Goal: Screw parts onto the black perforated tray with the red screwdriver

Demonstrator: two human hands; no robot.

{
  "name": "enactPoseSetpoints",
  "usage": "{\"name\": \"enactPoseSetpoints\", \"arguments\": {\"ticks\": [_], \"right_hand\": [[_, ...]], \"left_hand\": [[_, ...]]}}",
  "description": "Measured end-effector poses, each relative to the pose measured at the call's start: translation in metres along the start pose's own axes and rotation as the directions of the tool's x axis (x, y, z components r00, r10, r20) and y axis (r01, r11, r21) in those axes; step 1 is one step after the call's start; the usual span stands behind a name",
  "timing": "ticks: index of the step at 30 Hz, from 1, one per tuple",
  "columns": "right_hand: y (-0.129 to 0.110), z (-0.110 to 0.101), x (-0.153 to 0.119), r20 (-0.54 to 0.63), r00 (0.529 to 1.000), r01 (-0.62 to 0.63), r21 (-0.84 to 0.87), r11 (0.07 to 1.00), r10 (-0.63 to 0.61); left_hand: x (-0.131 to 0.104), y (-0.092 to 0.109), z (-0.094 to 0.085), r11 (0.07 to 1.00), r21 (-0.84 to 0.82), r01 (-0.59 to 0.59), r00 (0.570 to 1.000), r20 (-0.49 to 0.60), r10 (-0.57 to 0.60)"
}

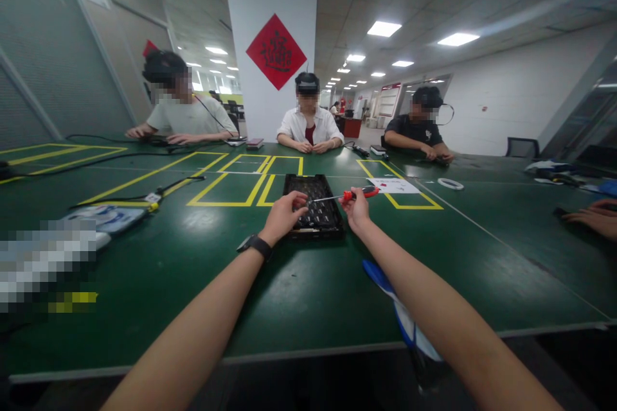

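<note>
At twelve o'clock we have a black, open-topped rectangular tray (318,234) lying flat, its dark inside dotted with small pale spots. Above it we hold a screwdriver (362,193), slim shaft towards nine, red-and-black handle towards three.

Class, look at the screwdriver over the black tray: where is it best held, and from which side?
Probably by the thick red-and-black handle, coming from the person's right. The screwdriver points left, its thin shaft reaching over the black tray, while the handle extends rightward, offering more to hold beyond the tray's edge.
</note>
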State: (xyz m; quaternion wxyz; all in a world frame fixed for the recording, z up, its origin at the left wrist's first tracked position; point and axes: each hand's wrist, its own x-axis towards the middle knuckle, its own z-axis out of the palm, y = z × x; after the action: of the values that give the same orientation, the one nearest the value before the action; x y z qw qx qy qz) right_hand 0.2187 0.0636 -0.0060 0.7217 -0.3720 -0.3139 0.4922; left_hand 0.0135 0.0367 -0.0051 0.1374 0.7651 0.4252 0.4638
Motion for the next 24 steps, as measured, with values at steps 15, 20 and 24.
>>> {"name": "enactPoseSetpoints", "arguments": {"ticks": [15, 20, 24], "right_hand": [[-0.003, 0.004, -0.004, 0.08, 0.994, 0.065, 0.066, 0.996, -0.07], [-0.01, 0.013, -0.014, 0.227, 0.972, 0.035, 0.132, 0.991, -0.065], [-0.009, 0.021, -0.024, 0.235, 0.957, 0.144, 0.129, 0.981, -0.172]], "left_hand": [[0.002, -0.005, 0.003, 0.975, -0.206, 0.079, 0.993, 0.102, -0.059], [0.001, -0.005, 0.003, 0.993, -0.115, 0.011, 0.992, 0.128, 0.004], [0.001, -0.006, 0.004, 0.997, -0.064, -0.032, 0.991, 0.125, 0.04]]}}
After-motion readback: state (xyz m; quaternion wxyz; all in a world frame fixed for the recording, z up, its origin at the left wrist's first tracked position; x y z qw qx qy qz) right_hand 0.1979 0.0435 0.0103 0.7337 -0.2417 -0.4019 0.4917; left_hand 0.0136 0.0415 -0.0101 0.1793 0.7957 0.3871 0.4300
